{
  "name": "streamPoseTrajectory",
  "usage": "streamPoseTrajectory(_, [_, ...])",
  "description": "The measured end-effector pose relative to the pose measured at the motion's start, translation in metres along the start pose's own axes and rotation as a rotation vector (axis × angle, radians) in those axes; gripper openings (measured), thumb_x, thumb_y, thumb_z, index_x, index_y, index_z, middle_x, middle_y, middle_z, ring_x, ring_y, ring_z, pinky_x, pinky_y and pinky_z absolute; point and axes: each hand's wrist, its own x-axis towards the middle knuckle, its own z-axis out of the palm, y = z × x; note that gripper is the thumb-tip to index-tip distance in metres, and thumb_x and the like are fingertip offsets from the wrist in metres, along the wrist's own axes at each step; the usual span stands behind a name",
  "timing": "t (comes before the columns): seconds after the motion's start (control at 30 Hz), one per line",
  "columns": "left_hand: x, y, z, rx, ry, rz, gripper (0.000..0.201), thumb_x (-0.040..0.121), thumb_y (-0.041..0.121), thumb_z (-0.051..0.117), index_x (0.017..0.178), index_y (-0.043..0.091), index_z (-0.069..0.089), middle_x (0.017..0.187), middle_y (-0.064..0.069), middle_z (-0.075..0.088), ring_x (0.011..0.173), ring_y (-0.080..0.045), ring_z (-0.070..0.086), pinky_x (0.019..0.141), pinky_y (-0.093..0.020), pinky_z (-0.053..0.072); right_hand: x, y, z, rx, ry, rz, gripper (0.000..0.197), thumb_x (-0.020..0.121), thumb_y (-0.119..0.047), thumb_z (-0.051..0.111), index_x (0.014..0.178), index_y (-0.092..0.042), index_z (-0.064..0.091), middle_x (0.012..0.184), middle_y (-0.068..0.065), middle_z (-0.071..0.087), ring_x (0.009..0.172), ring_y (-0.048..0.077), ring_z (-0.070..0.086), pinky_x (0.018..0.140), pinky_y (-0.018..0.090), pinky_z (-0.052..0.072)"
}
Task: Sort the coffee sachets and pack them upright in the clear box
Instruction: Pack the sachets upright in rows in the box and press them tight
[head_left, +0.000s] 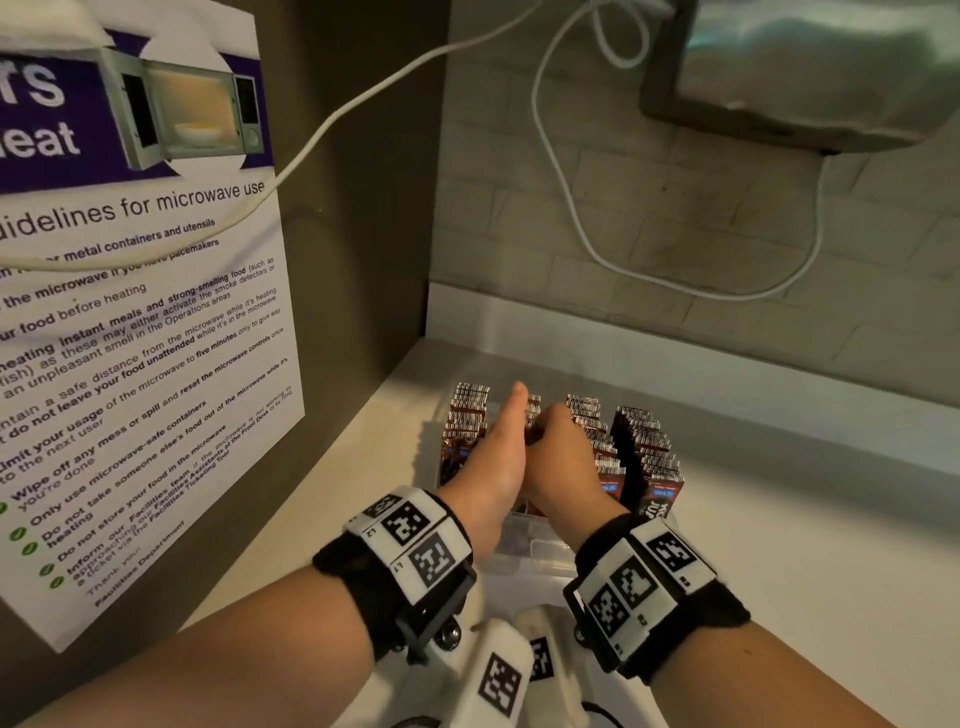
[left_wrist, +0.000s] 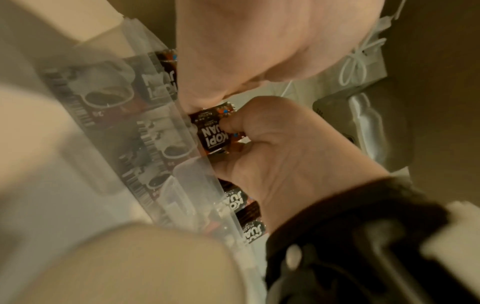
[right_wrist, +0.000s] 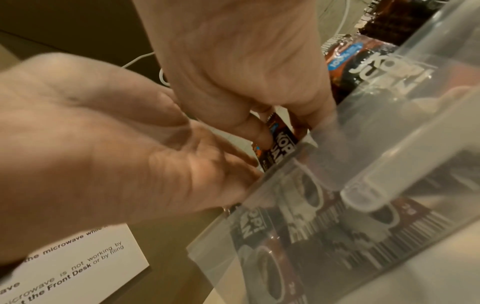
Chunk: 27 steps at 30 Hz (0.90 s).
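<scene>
A clear box (head_left: 540, 551) stands on the white counter with several rows of brown coffee sachets (head_left: 644, 447) upright in it. Both hands are over its left half. My right hand (head_left: 556, 436) pinches one brown Kopi Juan sachet (left_wrist: 211, 137) (right_wrist: 281, 146) with curled fingers and holds it upright at the box wall (right_wrist: 389, 164). My left hand (head_left: 506, 431) lies beside it, thumb up and fingers straight, reaching down among the sachets; its fingertips are hidden. In the wrist views the left hand (right_wrist: 103, 144) shows its flat palm next to the right hand (right_wrist: 246, 61).
A microwave guidelines poster (head_left: 145, 312) covers the dark panel close on the left. A white cable (head_left: 571, 208) hangs on the tiled back wall under a wall-mounted unit (head_left: 805, 67). The counter (head_left: 779, 519) stretches to the right. White tagged gear (head_left: 498, 680) sits near my wrists.
</scene>
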Motion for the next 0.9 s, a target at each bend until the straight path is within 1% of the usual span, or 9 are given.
streamPoseTrajectory(0.2, [0.013,0.007,-0.001,-0.063,-0.007,-0.069,0.082,0.088,0.075,0.030,0.145,0.016,0.040,0.144,-0.012,0.048,0.127,-0.025,0.050,0.109,-0.046,0.039,0.000,0.003,-0.002,0.005,-0.020,-0.003,0.028,0.086,0.004,0.048,0.113,-0.004,0.045,0.107,0.019,0.057,0.092,0.034,0.059,0.067,0.037,0.049])
streamPoseTrajectory(0.4, [0.020,0.009,0.000,-0.021,-0.020,-0.108,0.087,0.083,0.080,0.033,0.151,0.024,0.030,0.154,-0.011,0.036,0.137,-0.028,0.039,0.113,-0.050,0.032,-0.006,0.003,-0.004,0.078,-0.124,0.061,0.050,0.089,-0.001,0.050,0.132,-0.003,0.024,0.108,0.019,0.059,0.093,0.031,0.062,0.065,0.035,0.049])
streamPoseTrajectory(0.53, [0.023,0.008,0.002,0.012,-0.003,-0.106,0.089,0.082,0.080,0.033,0.150,0.023,0.031,0.151,-0.012,0.040,0.135,-0.027,0.042,0.113,-0.049,0.032,-0.002,0.004,-0.008,0.103,-0.159,0.104,0.061,0.088,-0.004,0.055,0.138,0.002,0.021,0.100,0.015,0.056,0.075,0.020,0.056,0.049,0.022,0.038])
streamPoseTrajectory(0.6, [0.026,0.007,0.003,0.035,0.006,-0.102,0.090,0.083,0.080,0.032,0.151,0.020,0.032,0.151,-0.011,0.039,0.136,-0.026,0.040,0.114,-0.047,0.031,-0.001,0.006,-0.009,0.089,-0.180,0.131,0.042,0.086,-0.005,0.059,0.122,0.006,0.039,0.081,0.007,0.052,0.062,0.013,0.047,0.047,0.021,0.034])
streamPoseTrajectory(0.67, [0.029,0.007,0.003,0.049,0.021,-0.106,0.092,0.084,0.080,0.032,0.151,0.017,0.031,0.152,-0.011,0.038,0.138,-0.025,0.038,0.115,-0.046,0.029,-0.002,0.004,-0.011,0.054,-0.223,0.149,0.006,0.084,-0.003,0.058,0.082,-0.001,0.053,0.064,0.004,0.047,0.053,0.014,0.043,0.048,0.024,0.033])
streamPoseTrajectory(0.7, [0.030,0.007,0.004,0.052,0.027,-0.108,0.093,0.083,0.080,0.032,0.150,0.015,0.032,0.152,-0.012,0.039,0.138,-0.026,0.038,0.116,-0.046,0.028,0.000,0.006,-0.011,0.048,-0.252,0.161,0.016,0.082,0.000,0.056,0.069,-0.005,0.049,0.061,0.005,0.047,0.052,0.016,0.043,0.049,0.026,0.034])
streamPoseTrajectory(0.73, [0.031,0.007,0.004,0.050,0.036,-0.109,0.095,0.082,0.081,0.032,0.149,0.014,0.034,0.151,-0.012,0.040,0.137,-0.026,0.039,0.116,-0.046,0.028,-0.001,0.005,-0.011,0.044,-0.268,0.142,0.018,0.082,0.001,0.055,0.066,-0.006,0.049,0.061,0.006,0.048,0.053,0.018,0.044,0.050,0.026,0.035])
streamPoseTrajectory(0.83, [0.030,0.007,0.007,0.046,0.042,-0.094,0.100,0.077,0.085,0.033,0.149,0.015,0.034,0.149,-0.012,0.042,0.136,-0.025,0.040,0.115,-0.046,0.029,0.004,0.007,-0.008,0.043,-0.220,0.117,0.011,0.082,-0.001,0.057,0.092,0.001,0.055,0.074,0.009,0.054,0.061,0.019,0.049,0.050,0.025,0.037])
streamPoseTrajectory(0.9, [0.030,0.007,0.008,0.041,0.036,-0.102,0.103,0.075,0.086,0.033,0.149,0.016,0.034,0.151,-0.012,0.040,0.138,-0.025,0.038,0.116,-0.046,0.028,0.005,0.007,-0.008,0.025,-0.238,0.130,0.004,0.082,0.001,0.056,0.085,-0.001,0.054,0.071,0.008,0.052,0.059,0.019,0.048,0.049,0.026,0.038])
